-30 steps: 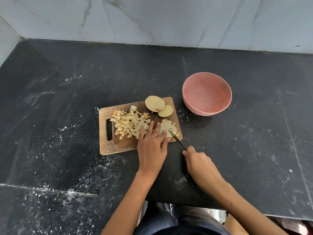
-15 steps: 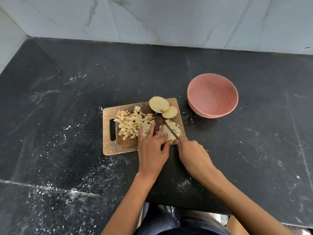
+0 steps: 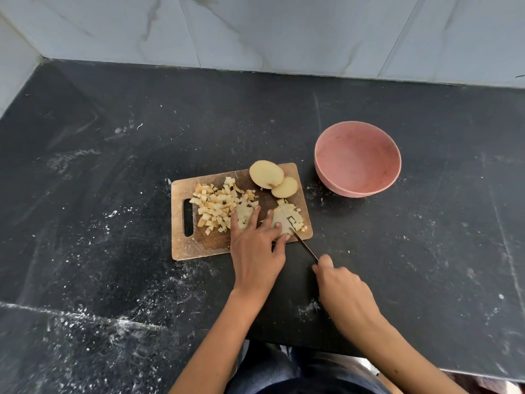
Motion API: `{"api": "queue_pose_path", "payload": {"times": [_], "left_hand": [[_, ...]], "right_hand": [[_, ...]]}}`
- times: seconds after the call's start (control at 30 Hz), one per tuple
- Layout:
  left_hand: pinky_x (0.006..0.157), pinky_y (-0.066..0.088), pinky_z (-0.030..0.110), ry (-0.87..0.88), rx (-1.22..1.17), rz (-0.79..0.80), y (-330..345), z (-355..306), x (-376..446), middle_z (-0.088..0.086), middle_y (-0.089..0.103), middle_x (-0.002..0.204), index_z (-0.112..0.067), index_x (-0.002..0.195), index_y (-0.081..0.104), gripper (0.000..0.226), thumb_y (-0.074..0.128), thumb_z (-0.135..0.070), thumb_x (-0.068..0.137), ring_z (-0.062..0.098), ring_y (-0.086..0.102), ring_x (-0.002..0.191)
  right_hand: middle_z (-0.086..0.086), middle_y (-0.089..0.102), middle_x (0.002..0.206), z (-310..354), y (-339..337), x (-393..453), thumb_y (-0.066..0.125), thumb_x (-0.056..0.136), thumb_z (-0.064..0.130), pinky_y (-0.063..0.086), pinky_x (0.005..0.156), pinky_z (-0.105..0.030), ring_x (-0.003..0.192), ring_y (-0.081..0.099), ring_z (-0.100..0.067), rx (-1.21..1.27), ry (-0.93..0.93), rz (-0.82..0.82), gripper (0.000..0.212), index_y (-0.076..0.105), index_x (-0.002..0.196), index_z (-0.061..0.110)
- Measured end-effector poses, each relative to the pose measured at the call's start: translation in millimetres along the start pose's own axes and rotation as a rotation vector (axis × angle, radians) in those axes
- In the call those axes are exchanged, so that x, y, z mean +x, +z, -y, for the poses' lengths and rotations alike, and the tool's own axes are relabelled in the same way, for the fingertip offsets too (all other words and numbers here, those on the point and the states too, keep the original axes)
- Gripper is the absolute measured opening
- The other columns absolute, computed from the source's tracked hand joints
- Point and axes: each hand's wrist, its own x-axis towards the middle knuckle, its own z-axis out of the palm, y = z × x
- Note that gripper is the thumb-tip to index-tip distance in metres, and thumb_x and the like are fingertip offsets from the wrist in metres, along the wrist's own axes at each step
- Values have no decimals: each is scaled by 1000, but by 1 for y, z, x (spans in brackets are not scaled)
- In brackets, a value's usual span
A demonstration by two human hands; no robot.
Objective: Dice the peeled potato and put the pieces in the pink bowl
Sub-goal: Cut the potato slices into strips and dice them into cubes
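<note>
A wooden cutting board point(image 3: 199, 247) lies on the black counter. A heap of diced potato point(image 3: 218, 206) covers its left middle. Two uncut potato slices point(image 3: 267, 174) rest at its far right corner. My left hand point(image 3: 254, 245) lies flat with spread fingers pressing a partly cut potato slice point(image 3: 279, 220) near the board's right edge. My right hand point(image 3: 342, 291) grips a knife point(image 3: 298, 236) whose blade lies across that slice, with cut strips to its right. The pink bowl point(image 3: 357, 158) stands empty, right of the board.
The black stone counter point(image 3: 113, 137) is dusted with white specks and meets a marble-tiled wall point(image 3: 284, 29) at the back. Its front edge runs just before my legs. Open counter lies left of the board and right of the bowl.
My right hand pushed the knife forward over the slice half a second ago and has now drawn back toward me, the blade still on the slice. My left hand stayed in place.
</note>
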Motion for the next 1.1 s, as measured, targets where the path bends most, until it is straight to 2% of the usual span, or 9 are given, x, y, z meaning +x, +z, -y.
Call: {"api": "queue_pose_path", "payload": {"times": [0.13,0.27,0.37,0.53,0.67,0.8,0.97,1.1], "left_hand": [[116,3,40,1,-1,-7,0,0,-1,2,69,113,-17,93,77,18,74,-31,81,23,55,123],[116,0,39,11,0,-5,0,2,-1,1,69,115,-18,95,76,19,72,-31,83,22,54,124],[116,0,41,32,6,1,-1,3,-1,2,68,116,-18,96,76,18,71,-31,84,23,54,125],[115,-1,48,82,6,-3,-2,5,-6,2,66,120,-17,101,75,19,68,-28,87,23,48,130],[115,1,52,76,-16,-13,-2,6,-7,2,67,119,-16,99,75,16,69,-26,87,24,47,131],[114,5,55,49,-25,-22,-3,7,-8,0,68,117,-16,97,76,18,69,-29,87,23,47,131],[114,4,54,30,-17,-22,-4,4,-9,-1,68,117,-16,99,75,18,68,-28,88,25,47,131],[114,0,47,14,-7,-33,-4,2,-9,-1,68,116,-16,99,75,18,68,-27,88,25,48,130]], "right_hand": [[-4,61,84,-10,11,-13,19,104,34,39,61,-35,84,64,-31,19,1,-4,21,25,90,19],[0,47,70,-10,6,-6,22,103,38,38,61,-36,80,61,-34,137,-20,-67,27,29,87,18],[-4,52,71,-1,-2,5,26,103,36,40,62,-36,79,60,-35,200,-77,-115,27,34,88,16],[0,48,65,2,-16,8,29,102,36,40,60,-36,66,53,-29,237,-114,-186,28,40,85,16],[-3,53,73,15,-20,14,29,102,36,41,61,-36,67,53,-27,213,-117,-174,29,46,95,14],[-14,62,93,27,-17,28,26,104,33,44,67,-37,85,61,-33,136,-89,-123,33,47,110,8],[-16,61,100,32,-13,39,29,104,27,36,65,-35,92,61,-37,97,-56,-110,22,42,100,11],[-15,61,104,36,-11,44,31,103,20,37,64,-36,95,62,-35,38,-33,-94,16,43,107,10]]}}
